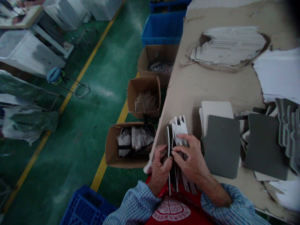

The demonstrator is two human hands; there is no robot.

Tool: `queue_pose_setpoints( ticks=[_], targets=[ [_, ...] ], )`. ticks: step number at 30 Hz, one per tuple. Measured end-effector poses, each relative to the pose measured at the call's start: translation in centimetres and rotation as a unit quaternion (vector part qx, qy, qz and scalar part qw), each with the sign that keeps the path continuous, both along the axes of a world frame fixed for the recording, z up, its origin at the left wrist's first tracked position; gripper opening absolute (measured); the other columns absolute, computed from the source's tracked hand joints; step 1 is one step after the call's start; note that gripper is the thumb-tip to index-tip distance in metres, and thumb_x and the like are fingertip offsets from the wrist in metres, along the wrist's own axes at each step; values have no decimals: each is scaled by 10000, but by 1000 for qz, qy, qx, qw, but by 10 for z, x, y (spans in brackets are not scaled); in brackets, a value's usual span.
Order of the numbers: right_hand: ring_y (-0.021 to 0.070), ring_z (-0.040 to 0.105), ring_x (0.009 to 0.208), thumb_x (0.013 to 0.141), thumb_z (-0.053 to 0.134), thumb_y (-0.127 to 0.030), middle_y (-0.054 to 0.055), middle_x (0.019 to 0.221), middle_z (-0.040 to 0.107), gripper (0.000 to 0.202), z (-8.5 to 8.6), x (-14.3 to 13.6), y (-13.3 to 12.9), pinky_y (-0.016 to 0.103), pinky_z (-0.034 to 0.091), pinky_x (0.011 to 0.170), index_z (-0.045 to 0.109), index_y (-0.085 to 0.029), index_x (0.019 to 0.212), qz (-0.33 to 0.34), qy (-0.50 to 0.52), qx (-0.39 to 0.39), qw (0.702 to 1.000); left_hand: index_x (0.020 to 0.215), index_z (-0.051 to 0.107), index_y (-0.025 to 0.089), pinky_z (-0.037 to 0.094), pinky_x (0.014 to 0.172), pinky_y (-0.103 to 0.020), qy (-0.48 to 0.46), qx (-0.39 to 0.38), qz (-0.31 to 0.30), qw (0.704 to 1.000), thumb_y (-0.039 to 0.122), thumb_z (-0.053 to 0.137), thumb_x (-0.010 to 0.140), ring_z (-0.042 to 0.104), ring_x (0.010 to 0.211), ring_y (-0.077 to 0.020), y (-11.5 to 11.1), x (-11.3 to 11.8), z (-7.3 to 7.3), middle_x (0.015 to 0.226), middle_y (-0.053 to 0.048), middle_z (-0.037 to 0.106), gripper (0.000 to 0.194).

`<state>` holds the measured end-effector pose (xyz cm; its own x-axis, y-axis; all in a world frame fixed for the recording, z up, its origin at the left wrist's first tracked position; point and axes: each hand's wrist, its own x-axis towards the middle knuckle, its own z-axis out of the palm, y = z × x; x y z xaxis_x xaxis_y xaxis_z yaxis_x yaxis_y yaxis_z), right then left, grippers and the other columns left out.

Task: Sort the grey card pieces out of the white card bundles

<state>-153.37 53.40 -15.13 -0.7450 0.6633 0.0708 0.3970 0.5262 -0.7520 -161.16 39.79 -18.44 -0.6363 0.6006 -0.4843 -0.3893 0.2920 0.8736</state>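
A bundle of thin white-edged panels [180, 128] stands on edge at the table's near left edge, against the red apron. My left hand [161, 168] has its fingers and thumb closed on the leftmost dark panel [168, 143]. From the right, my right hand [191, 156] pinches the edge of the neighbouring panel with thumb and index finger, its other fingers lying over the bundle. A narrow gap shows between these two panels. Right of my hands lie flat stacks of dark grey panels [221, 147] with white ones [217, 109] beneath.
Cardboard boxes [112, 143] with pieces inside stand on the floor along the table's left side, a blue bin [164, 28] beyond them. A blue crate [86, 207] is at the lower left. White sheets [234, 47] lie in torn wrapping on the table [211, 82].
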Motion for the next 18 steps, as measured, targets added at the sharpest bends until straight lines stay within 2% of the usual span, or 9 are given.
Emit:
queue_pose_setpoints(
  ticks=[10, 13, 15, 18],
  targets=[
    [385, 436, 1340, 942, 619, -289, 134, 1352, 541, 162, -3, 5, 3, 655, 426, 1097, 749, -217, 880, -2, 2, 15, 1000, 1278, 619, 268, 448, 1146, -443, 43, -1, -15, 999, 286, 651, 889, 590, 1241, -249, 4, 0, 2, 1390, -74, 569, 390],
    [365, 465, 1342, 950, 622, -351, 148, 1402, 489, 191, -4, 6, 0, 631, 440, 1114, 705, -219, 1061, -32, 11, -9, 999, 1287, 621, 265, 428, 1178, -455, 55, 2, -28, 998, 350, 667, 910, 569, 1279, -260, 7, 3, 2, 1381, -84, 572, 388],
    [371, 459, 1381, 908, 668, -424, 187, 1472, 413, 458, -6, 6, -2, 619, 446, 1137, 590, -201, 1300, -93, 16, -45, 995, 1315, 613, 268, 400, 1218, -481, 47, 12, -37, 998, 448, 705, 899, 543, 1340, -284, 8, 7, 1, 1428, -97, 543, 462],
    [412, 433, 1444, 808, 747, -514, 253, 1556, 352, 961, -8, 7, 0, 625, 449, 1153, 287, -147, 1569, -168, -31, -127, 977, 1400, 587, 273, 326, 1285, -513, 27, 12, -59, 998, 569, 679, 903, 436, 1481, -321, 10, 11, 2, 1561, -119, 447, 585]
  ],
)
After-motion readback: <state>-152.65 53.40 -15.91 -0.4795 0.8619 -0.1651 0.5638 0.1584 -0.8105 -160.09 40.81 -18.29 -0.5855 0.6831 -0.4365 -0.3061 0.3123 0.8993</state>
